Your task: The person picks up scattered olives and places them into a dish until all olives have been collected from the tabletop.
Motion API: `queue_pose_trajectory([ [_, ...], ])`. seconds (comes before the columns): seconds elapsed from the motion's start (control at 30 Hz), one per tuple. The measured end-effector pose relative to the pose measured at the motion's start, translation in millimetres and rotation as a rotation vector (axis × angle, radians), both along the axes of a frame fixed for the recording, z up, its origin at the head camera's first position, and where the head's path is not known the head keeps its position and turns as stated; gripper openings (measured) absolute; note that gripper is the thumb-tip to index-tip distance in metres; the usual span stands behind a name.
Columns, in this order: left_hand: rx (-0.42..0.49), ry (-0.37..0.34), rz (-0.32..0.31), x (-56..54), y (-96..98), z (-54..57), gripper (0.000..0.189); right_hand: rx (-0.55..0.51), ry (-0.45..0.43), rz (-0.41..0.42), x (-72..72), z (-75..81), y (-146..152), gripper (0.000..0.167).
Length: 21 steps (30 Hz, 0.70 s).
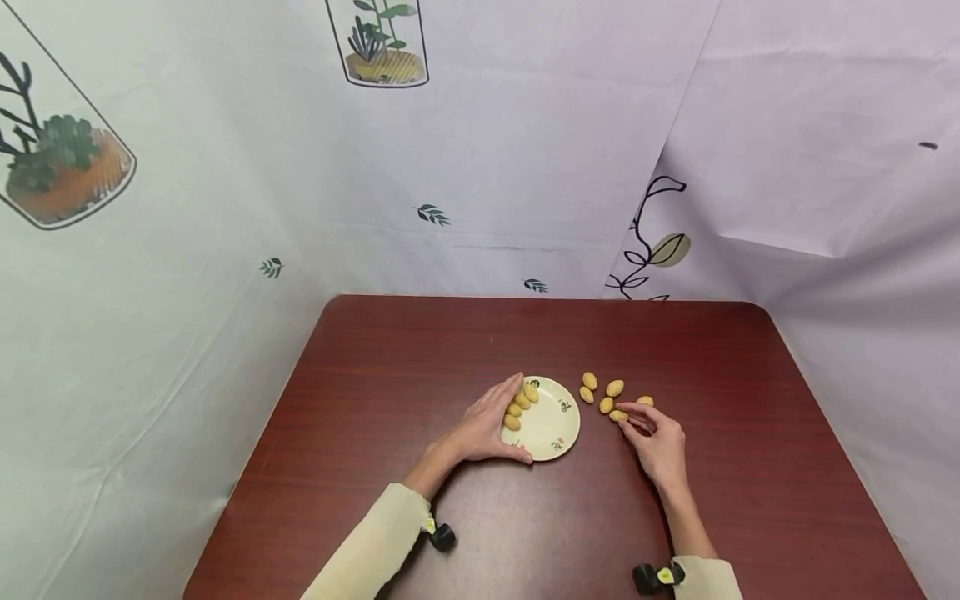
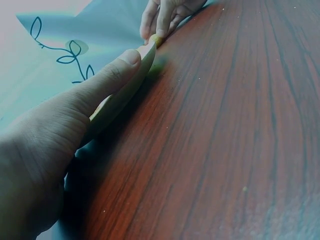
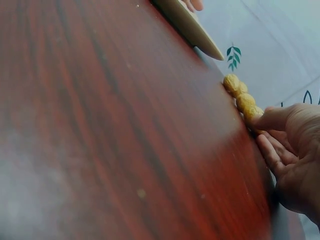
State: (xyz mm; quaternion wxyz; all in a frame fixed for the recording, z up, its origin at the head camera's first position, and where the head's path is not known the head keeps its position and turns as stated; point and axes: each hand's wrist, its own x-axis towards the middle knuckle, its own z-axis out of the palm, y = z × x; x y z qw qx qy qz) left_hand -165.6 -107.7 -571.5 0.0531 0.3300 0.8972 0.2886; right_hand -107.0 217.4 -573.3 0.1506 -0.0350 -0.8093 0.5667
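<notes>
A person's left hand (image 1: pixel 483 423), thumb and fingers set wide apart, holds the edge of a pale plate (image 1: pixel 551 417) on a reddish-brown worktop (image 1: pixel 420 350). To the plate's right, the right hand (image 1: pixel 660 446), its grip nearly closed, pinches a yellow nut (image 1: pixel 618 416) at the fingertips. Four plated nuts (image 1: pixel 522 401) show beside the left hand; five loose nuts (image 1: pixel 615 388) lie near the pinched one, one partly hidden by the right hand. A printed cloth (image 1: pixel 510 167) hangs behind.
</notes>
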Motion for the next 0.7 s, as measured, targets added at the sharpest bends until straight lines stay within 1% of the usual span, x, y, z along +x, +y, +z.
queue_pose_trajectory([
  [0.17,0.002,-0.003,-0.003,-0.7,0.0,-0.9,0.144,-0.022,0.027,0.008,-1.6,1.1,0.7,0.026],
  [0.43,0.007,0.012,-0.006,-2.3,-0.1,-1.2,0.144,-0.095,0.011,0.025,-5.8,4.1,1.5,0.025],
  [0.53,0.009,0.010,-0.006,-1.9,-0.2,-0.9,0.144,-0.127,0.012,0.024,-7.5,7.3,-3.0,0.025],
  [0.7,0.001,0.006,-0.006,-0.7,-0.5,-1.1,0.144,-0.147,0.012,0.018,-14.1,13.1,-14.6,0.024],
])
